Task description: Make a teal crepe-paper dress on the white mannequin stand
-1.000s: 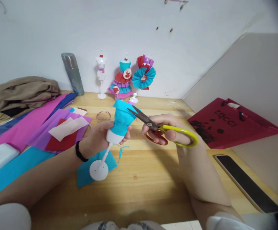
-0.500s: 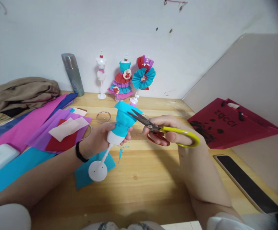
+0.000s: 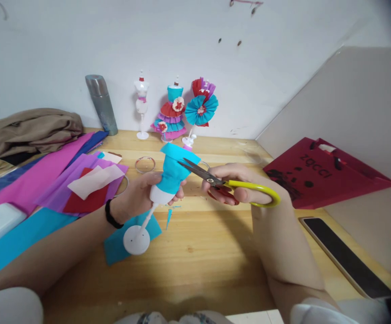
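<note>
My left hand [image 3: 140, 194] is closed around a small white mannequin [image 3: 161, 197], tilted so that its round base points toward me. Blue crepe paper [image 3: 172, 173] wraps its torso, and the top edge of the paper flares out past the body. In my right hand [image 3: 231, 180] are scissors [image 3: 212, 180] with one yellow and one red handle. Their blades lie against the blue paper near its upper right side, with the tips slightly apart. Below the mannequin, a blue sheet [image 3: 117, 249] and a thin blue scrap [image 3: 169, 218] rest on the table.
Several coloured paper sheets [image 3: 55, 180] and a brown cloth [image 3: 33, 130] cover the left side. A flask [image 3: 102, 105] and three small mannequins, one in a ruffled dress [image 3: 172, 110], stand by the wall. On the right are a red bag [image 3: 326, 175] and a phone [image 3: 343, 254].
The scissor blades have closed somewhat, their tips now nearer each other on the blue paper. My left hand and the mannequin have stayed nearly still.
</note>
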Demonstrator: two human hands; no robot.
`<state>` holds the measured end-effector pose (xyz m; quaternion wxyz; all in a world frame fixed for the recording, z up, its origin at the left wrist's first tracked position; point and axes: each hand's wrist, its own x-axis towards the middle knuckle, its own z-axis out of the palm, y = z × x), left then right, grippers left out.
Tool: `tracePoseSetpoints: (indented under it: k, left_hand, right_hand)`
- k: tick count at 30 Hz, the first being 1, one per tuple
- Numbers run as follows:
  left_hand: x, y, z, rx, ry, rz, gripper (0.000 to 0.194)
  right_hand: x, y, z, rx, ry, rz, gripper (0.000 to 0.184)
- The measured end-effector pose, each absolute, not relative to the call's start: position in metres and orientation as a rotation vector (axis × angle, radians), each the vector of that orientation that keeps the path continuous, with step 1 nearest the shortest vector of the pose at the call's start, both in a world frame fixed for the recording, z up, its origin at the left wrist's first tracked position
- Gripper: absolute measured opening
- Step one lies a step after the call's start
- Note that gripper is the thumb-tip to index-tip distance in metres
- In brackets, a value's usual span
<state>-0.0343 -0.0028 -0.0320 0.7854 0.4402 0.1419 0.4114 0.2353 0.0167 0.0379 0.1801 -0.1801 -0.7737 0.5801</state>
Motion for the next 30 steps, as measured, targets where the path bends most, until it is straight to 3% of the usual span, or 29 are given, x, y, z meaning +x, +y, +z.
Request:
tracePoseSetpoints:
  k: [30]
  left_hand:
    - [-0.0356,-0.0035,-0.0251,1.003,0.385,0.855,0.04]
  right_hand:
    - [0.2348,0.0142,0.0375,-0.549,-2.161,1.593,0.061]
